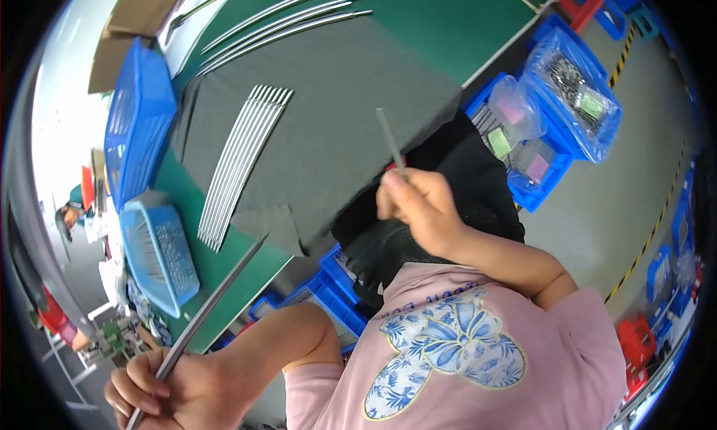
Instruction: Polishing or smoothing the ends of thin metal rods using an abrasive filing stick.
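Curved metal strip [213, 299], long, thin and grey, is clenched at its lower end in the left hand [160, 389], fingers wrapped round it near the lower left of the view; the strip rises diagonally from the fist and its free tip ends over the near edge of the green table [418, 19], just beside a loose grey mat corner. Right hand [418, 206] pinches a thin straight grey rod [390, 140] between fingertips and thumb; the rod stands nearly upright, tilted slightly left, its upper end over the dark grey mat [336, 116] that covers most of the table. On that mat, toward its left edge, lies a bundle of straight metal strips [243, 165], laid side by side and touching. At the far edge of the mat lie several long curved strips [284, 19], fanned apart. A blue slatted basket [134, 124] stands on edge at the table's left edge, and a smaller blue tray [160, 254] of small metal parts sits at the near left corner. Off the table's right edge, blue bins [553, 101] hold clear bags with pink and green labels. A black cloth [463, 176] hangs between the table edge and the right hand. The person wears a pink shirt [478, 355] with a blue floral print.
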Tool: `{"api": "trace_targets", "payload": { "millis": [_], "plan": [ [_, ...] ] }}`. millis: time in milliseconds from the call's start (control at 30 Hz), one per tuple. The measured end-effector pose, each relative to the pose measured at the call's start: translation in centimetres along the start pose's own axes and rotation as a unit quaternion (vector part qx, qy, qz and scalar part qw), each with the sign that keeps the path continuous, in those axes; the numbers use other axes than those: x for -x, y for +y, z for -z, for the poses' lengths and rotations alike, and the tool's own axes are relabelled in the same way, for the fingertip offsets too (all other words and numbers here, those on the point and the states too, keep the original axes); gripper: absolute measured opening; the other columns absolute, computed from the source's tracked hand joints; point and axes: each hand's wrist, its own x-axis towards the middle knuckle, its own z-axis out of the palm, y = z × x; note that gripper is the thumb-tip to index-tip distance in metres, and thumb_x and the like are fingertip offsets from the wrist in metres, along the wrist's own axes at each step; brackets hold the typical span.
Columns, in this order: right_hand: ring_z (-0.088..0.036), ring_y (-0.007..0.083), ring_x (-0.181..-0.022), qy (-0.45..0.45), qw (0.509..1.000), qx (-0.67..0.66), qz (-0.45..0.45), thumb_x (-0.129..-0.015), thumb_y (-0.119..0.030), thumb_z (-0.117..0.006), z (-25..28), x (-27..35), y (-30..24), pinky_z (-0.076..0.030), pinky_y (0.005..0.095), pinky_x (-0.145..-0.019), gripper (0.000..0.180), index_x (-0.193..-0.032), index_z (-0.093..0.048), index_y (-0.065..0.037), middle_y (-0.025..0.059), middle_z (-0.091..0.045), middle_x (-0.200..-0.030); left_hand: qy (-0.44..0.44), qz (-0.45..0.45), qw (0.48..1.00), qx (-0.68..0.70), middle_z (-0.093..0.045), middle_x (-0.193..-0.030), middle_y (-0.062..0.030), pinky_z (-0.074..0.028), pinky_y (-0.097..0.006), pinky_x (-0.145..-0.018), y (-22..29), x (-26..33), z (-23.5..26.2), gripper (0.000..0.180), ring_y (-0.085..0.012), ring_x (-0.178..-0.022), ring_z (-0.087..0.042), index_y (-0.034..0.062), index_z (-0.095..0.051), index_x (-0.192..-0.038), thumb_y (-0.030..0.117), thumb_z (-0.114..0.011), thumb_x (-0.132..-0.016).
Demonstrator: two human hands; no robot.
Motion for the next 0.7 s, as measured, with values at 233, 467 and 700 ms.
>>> {"api": "trace_targets", "payload": {
  "millis": [233,467,700],
  "plan": [
    [-0.026,0.0032,-0.047,-0.066,0.983,-0.15,-0.081,-0.103,-0.045,-0.035,-2.2,-0.4,-0.3,-0.02,0.0216,-0.043,0.05,-0.083,-0.053,-0.003,-0.0049,-0.032,-0.057,0.195,0.081,0.965,0.156,-0.039,-0.082,-0.0061,-0.033,-0.024,-0.05,-0.9,4.8,-0.1,0.011,-0.0122,-0.059,-0.038,0.0016,-0.039,-0.094,0.007,-0.048,-0.096],
    [-0.027,0.0034,-0.042,0.036,0.96,-0.224,-0.161,-0.1,-0.03,-0.05,-0.4,-1.1,-1.1,-0.02,0.0215,-0.039,0.036,-0.073,-0.048,-0.006,-0.0041,-0.035,-0.055,0.234,0.155,0.949,0.144,-0.039,-0.085,-0.0055,-0.039,-0.028,-0.061,-2.3,7.9,1.9,0.011,-0.0151,-0.067,-0.04,0.001,-0.041,-0.094,0.009,-0.046,-0.099],
    [-0.034,0.0034,-0.05,0.08,0.995,-0.044,-0.03,-0.099,-0.02,-0.049,2.9,-2.5,-2.8,-0.028,0.0222,-0.046,0.036,-0.067,-0.049,-0.004,-0.0026,-0.043,-0.057,0.186,0.252,0.903,-0.295,-0.059,-0.114,-0.0164,-0.04,-0.034,-0.093,-1.4,12.1,10.2,0.035,-0.0247,-0.109,-0.055,-0.0073,-0.046,-0.127,0.009,-0.049,-0.096]
  ]
}}
